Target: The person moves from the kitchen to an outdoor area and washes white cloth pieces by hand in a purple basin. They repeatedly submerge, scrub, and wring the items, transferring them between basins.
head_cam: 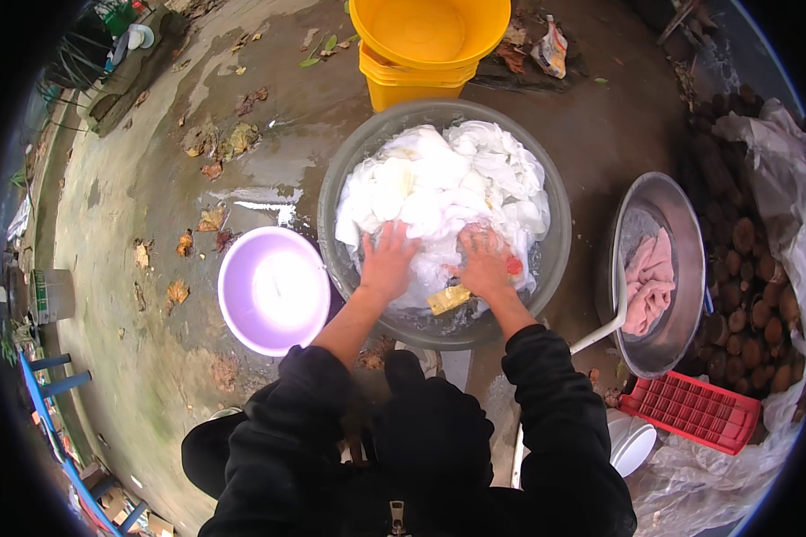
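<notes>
A large grey tub [559, 201] stands before me, heaped with wet white cloth [420, 174] in water. My left hand [387, 258] presses on the near left part of the cloth, fingers spread. On the near right part rests my right hand [485, 262], its fingers apart and partly over the cloth. Close to its wrist a yellow bar [449, 299], perhaps soap or a sponge, lies at the water's edge. A small red patch [514, 264] shows just right of that hand. Neither hand is closed around anything.
Left of the tub is a purple basin [274, 290]. Stacked yellow buckets [416, 84] stand beyond it. At right, a metal basin [688, 268] holds pink cloth [650, 282], with a white pipe [598, 333] at its rim. Nearby are a red crate [692, 411], a white bucket [631, 443] and stacked logs [742, 315].
</notes>
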### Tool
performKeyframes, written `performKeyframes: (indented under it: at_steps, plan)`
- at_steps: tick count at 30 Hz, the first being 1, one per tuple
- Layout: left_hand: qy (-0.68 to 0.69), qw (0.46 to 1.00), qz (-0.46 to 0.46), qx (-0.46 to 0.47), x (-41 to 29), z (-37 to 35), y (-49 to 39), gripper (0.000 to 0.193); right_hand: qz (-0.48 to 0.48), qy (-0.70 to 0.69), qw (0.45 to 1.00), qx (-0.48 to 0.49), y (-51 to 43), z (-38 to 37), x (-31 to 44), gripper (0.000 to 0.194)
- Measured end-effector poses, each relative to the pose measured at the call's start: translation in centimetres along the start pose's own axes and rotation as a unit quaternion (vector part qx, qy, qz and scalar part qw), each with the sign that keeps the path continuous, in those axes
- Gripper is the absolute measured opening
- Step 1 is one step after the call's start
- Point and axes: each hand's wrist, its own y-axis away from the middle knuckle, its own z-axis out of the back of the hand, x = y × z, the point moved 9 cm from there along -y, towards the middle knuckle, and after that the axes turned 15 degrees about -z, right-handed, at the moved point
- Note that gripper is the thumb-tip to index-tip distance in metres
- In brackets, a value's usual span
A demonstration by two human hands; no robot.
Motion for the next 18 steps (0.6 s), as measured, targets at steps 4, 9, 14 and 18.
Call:
performKeyframes:
  at_steps: [4,9,14,18]
  plan:
    - [-0.086,0.990,0.023,0.112,2.2,-3.1,-1.4,0.050,-0.062,0.051,0.996,0.033,-2.2,-3.3,-1.9,0.074]
    - [0.284,0.956,0.073,0.004,5.9,-1.6,-1.0,0.047,-0.043,0.068,0.981,0.179,-3.6,-3.9,-1.2,0.050]
    - [0.537,0.813,0.133,-0.180,9.2,6.2,1.3,0.038,0.122,-0.220,0.968,0.008,-0.4,3.7,3.2,0.057]
    - [0.688,0.700,0.078,-0.176,7.0,12.5,1.8,0.045,0.125,-0.239,0.962,-0.037,1.2,4.9,7.4,0.066]
